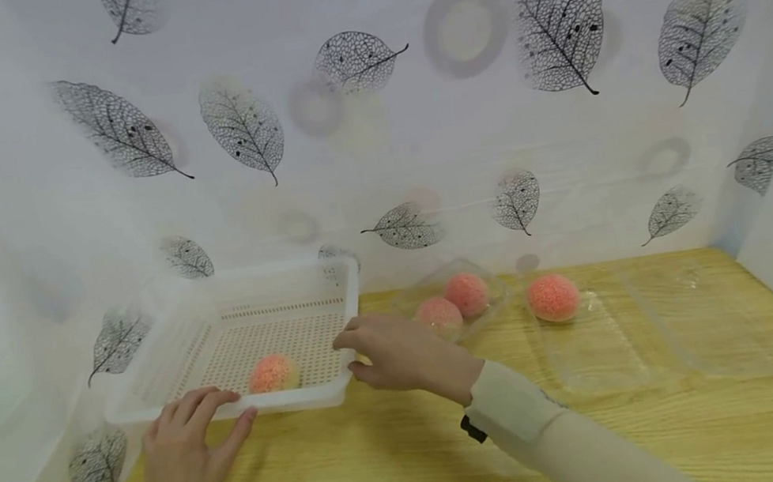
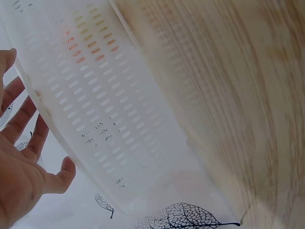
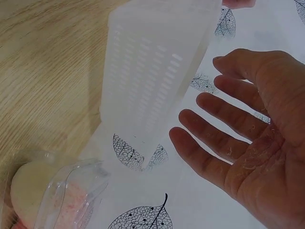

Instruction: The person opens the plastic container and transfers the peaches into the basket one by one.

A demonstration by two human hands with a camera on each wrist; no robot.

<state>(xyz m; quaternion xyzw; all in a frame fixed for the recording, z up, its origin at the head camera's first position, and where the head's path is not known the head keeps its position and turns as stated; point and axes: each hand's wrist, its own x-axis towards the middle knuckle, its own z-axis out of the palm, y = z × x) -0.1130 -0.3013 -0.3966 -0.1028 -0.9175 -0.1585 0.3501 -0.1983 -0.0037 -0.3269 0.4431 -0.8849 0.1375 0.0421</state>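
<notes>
A white perforated plastic basket (image 1: 233, 405) rests at the left of the table, with one pink-and-yellow speckled, peach-like ball (image 1: 273, 373) at the front of its floor. My left hand (image 1: 185, 455) is at the basket's front rim, fingers laid loosely over the edge; in the left wrist view the fingertips (image 2: 32, 106) meet the rim. Beside the right rim is my right hand (image 1: 399, 351), holding nothing. Its fingers are spread and relaxed in the right wrist view, a little apart from the basket wall (image 3: 143, 71).
Right of the basket, a clear plastic container (image 1: 488, 327) holds two pink balls (image 1: 467, 295). Farther right, another pink ball (image 1: 554, 298) sits at the back of a clear tray (image 1: 593, 360), next to a second clear tray (image 1: 733, 329). A leaf-print curtain (image 1: 375, 139) encloses the table.
</notes>
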